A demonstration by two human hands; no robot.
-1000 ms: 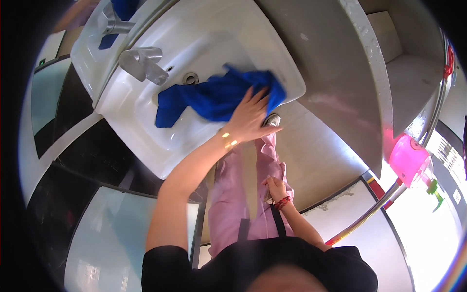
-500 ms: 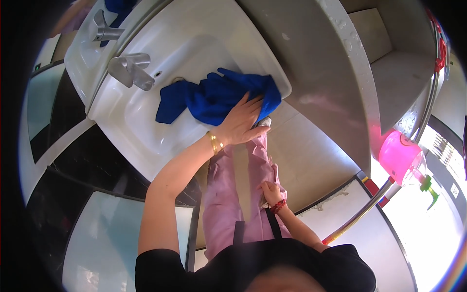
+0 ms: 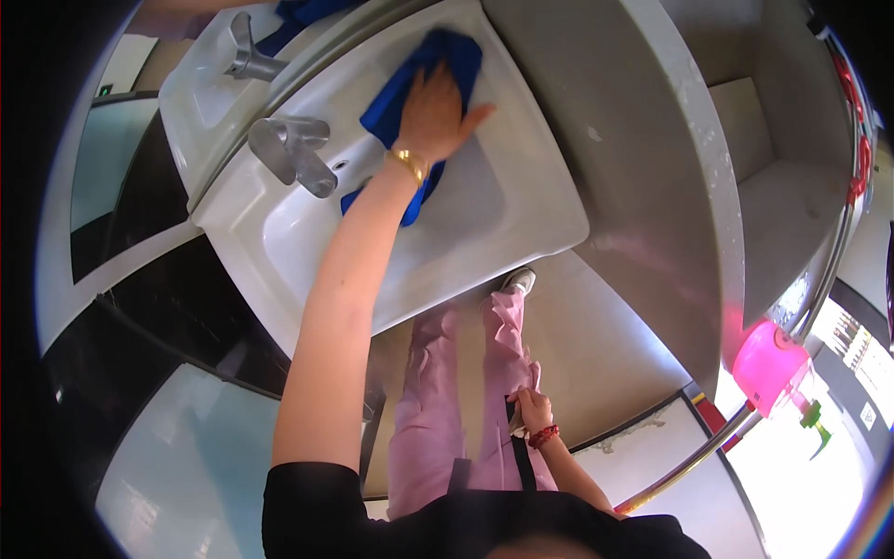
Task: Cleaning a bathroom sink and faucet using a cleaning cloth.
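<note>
A blue cloth (image 3: 386, 107) lies partly bunched against the inside of a white washbasin (image 3: 521, 200), toward its far wall. My left hand (image 3: 433, 116) rests flat on it, fingers stretched out and thumb spread to the right. The cloth's lower end trails beneath my wrist, which wears a gold bracelet. Low in front of my pink trousers (image 3: 424, 410), my right hand (image 3: 533, 412) is closed, with a red beaded bracelet at the wrist. Something dark and pale shows beside its fingers, too small to name.
A grey metal tap (image 3: 293, 156) stands on the basin's left side, before a mirror (image 3: 209, 102). A grey partition (image 3: 643, 168) curves along the right. Beyond it hangs a pink pump bottle (image 3: 771, 368) with a green nozzle, near a metal pole (image 3: 684, 458).
My left hand has pushed the blue cloth from the basin's near right edge up to its far side. My right hand has shifted slightly down and stays closed.
</note>
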